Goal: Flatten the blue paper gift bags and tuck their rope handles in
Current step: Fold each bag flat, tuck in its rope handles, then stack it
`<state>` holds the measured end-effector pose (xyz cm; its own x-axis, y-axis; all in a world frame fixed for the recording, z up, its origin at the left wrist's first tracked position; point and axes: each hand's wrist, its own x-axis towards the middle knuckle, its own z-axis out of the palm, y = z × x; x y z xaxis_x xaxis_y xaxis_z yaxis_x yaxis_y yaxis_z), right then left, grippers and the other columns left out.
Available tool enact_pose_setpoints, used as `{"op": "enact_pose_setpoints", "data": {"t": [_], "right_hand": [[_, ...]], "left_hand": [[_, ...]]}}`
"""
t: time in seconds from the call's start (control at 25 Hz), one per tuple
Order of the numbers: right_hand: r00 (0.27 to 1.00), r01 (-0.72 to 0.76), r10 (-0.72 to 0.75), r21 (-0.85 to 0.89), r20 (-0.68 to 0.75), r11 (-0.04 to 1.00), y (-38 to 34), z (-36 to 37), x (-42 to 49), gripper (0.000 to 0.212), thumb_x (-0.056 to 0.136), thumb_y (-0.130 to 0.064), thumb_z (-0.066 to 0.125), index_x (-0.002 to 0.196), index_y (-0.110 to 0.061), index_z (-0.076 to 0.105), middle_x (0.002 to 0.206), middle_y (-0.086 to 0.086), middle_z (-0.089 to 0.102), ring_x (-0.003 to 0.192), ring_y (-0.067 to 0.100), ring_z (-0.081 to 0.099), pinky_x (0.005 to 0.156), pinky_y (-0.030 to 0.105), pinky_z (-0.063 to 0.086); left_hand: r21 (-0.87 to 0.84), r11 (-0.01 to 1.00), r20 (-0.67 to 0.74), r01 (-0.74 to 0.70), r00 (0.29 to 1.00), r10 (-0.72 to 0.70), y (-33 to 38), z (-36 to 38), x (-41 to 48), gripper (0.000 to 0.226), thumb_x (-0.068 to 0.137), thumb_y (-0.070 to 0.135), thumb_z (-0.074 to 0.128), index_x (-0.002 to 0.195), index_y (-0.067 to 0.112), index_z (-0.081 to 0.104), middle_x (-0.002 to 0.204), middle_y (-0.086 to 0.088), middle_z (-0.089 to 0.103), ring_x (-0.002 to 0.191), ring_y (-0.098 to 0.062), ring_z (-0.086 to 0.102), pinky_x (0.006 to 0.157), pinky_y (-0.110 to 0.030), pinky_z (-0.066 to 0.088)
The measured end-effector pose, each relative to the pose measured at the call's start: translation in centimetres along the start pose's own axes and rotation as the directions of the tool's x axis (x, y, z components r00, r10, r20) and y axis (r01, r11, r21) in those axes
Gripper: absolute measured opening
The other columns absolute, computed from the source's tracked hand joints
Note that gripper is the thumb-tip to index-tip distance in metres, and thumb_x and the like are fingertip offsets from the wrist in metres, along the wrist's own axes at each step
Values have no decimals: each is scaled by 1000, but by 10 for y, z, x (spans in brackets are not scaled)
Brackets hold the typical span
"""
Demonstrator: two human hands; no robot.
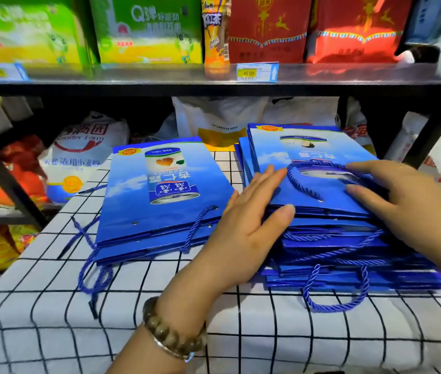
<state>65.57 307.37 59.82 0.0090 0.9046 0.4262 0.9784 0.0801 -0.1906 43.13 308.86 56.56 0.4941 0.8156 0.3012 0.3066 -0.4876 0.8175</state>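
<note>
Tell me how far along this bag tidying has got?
The bags already lie flat in two piles, a left pile and a taller right pile. Now the left hand and right hand press on the top bag there, its rope handle looped across its face. Left: loose handles trail out of both piles.

I can read "45 00" on the yellow price tag (249, 73) clipped to the front edge of the shelf (133, 76). The green box (146, 28) standing on that shelf shows "Q弹". The white flour sack (79, 155) lower down reads "Farm" and "小麦粉". The left blue bag (160, 190) carries "杏仁露", upside down to me.
</note>
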Motion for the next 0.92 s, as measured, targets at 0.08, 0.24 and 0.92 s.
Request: {"op": "enact_pose_setpoints", "data": {"t": [0.08, 0.24, 0.92], "right_hand": [[962, 104, -115, -56, -249, 993, -12, -3, -6, 43, 87, -38, 44, 109, -5, 61, 107, 18, 64, 102, 34, 55, 86, 43, 41], [858, 337, -292, 33, -423, 941, -83, 6, -22, 27, 87, -18, 47, 100, -1, 65, 96, 16, 66, 93, 26, 50, 84, 34, 38], [946, 325, -258, 568, -198, 756, -186, 86, -37, 12, 86, -35, 44, 83, -28, 53, 74, -15, 56, 67, 4, 50, 57, 22, 40]], "left_hand": [[197, 980, -121, 19, 993, 5, -19, -17, -32, 42, 79, 58, 33, 121, 57, 31, 138, 30, 24, 132, 13, 15, 116, -36, 15], [608, 695, -364, 383, 913, -185, -51, -69, -65, 59, 86, 51, 39, 140, 28, 34, 151, 7, 24, 140, -11, 17, 114, -39, 9], [550, 678, -378, 488, 869, -319, -65, -105, -133, 96, 55, 86, 13, 131, 39, 45, 143, 18, 37, 132, -2, 32, 106, -22, 20]]}}
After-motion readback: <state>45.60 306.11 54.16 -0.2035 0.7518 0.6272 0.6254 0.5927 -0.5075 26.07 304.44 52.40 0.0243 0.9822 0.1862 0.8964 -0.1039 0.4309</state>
